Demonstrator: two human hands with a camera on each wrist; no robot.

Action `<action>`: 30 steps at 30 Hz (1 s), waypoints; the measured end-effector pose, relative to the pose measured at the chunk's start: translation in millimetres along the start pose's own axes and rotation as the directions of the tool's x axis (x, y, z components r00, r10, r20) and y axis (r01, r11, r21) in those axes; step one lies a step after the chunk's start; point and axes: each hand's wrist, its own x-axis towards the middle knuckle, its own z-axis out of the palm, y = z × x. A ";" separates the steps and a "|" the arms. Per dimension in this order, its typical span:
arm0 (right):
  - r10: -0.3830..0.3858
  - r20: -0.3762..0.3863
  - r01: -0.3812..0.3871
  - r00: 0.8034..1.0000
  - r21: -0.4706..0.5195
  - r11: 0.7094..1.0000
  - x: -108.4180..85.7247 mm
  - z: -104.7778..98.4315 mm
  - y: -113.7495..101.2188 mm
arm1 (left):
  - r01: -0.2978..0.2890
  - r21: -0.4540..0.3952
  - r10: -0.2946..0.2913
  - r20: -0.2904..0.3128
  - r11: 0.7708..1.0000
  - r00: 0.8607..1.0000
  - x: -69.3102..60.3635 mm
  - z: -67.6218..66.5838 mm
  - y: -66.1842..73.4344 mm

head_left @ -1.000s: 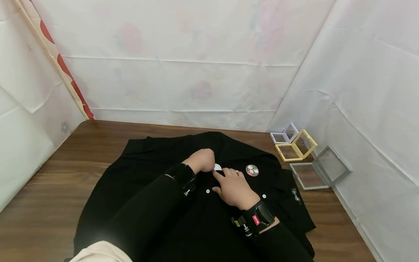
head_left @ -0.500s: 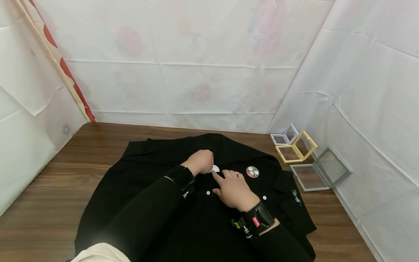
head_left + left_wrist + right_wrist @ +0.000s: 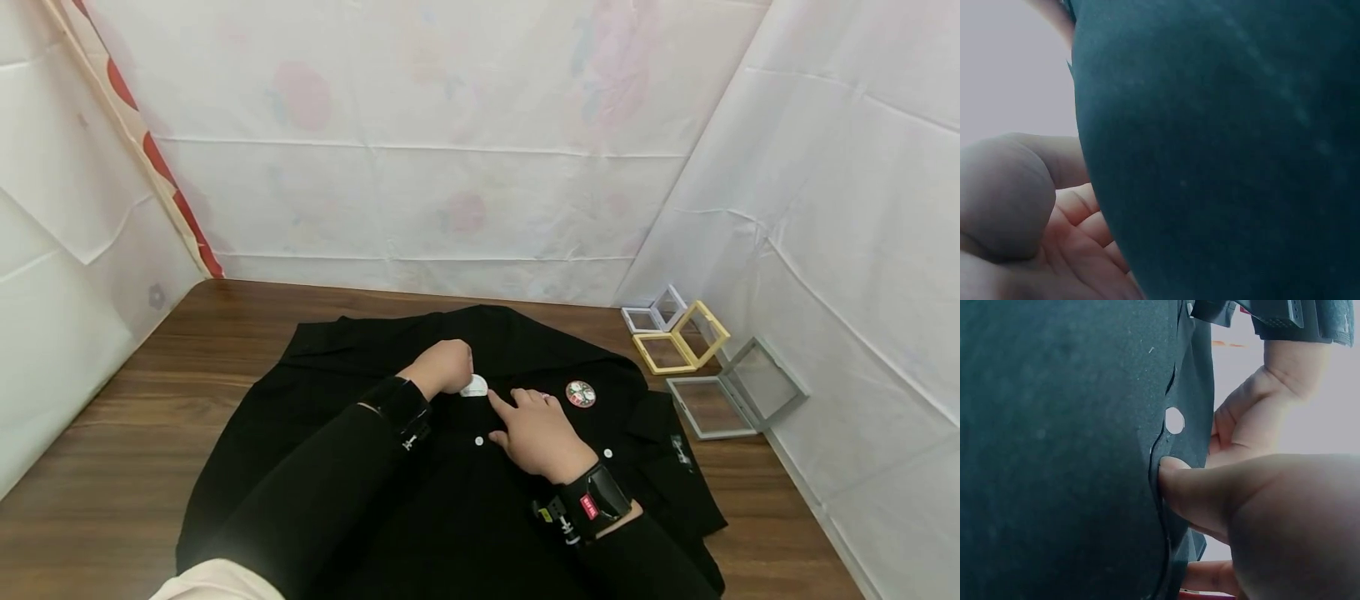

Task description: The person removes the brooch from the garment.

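A black garment [image 3: 360,500] with small white buttons lies spread on the table. My left hand [image 3: 442,367] is over its middle, fingers curled, holding the edge of a white rounded piece [image 3: 475,387]; what the piece is cannot be made out. Fabric hides the left fingertips in the left wrist view. My right hand [image 3: 542,433] rests on the garment, index finger stretched toward the white piece. In the right wrist view, its thumb [image 3: 1179,484] touches the fabric edge below a white button [image 3: 1174,420]. A round patterned badge [image 3: 581,394] lies on the garment beyond the right hand.
At the right stand open hinged frames: a white one [image 3: 656,311], a yellow one [image 3: 681,340] and a grey one [image 3: 738,392]. White sheets [image 3: 420,200] enclose the wooden table [image 3: 112,467] at the back and both sides.
My left hand has shifted a little left, and the white piece has moved left with it, away from the right index finger. The right hand stays almost in place.
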 end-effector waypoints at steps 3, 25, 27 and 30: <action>0.007 0.008 -0.007 1.000 0.000 1.000 -0.1 0.6 0.5 | 0.000 0.003 0.000 -0.003 1.000 1.000 -0.3 -1.4 -1.5; 0.003 0.018 -0.003 1.000 0.020 1.000 2.5 2.5 3.1 | -0.004 -0.119 -0.010 -0.116 0.993 0.993 -10.6 -0.3 -17.0; 0.008 0.026 -0.009 1.000 0.020 1.000 2.6 2.3 2.7 | 0.000 -0.137 -0.020 -0.139 0.991 0.990 -13.4 -2.0 -18.1; 0.017 0.039 -0.018 0.999 0.019 1.000 3.0 1.9 2.0 | 0.005 -0.168 -0.035 -0.178 0.986 0.983 -18.6 -5.2 -18.4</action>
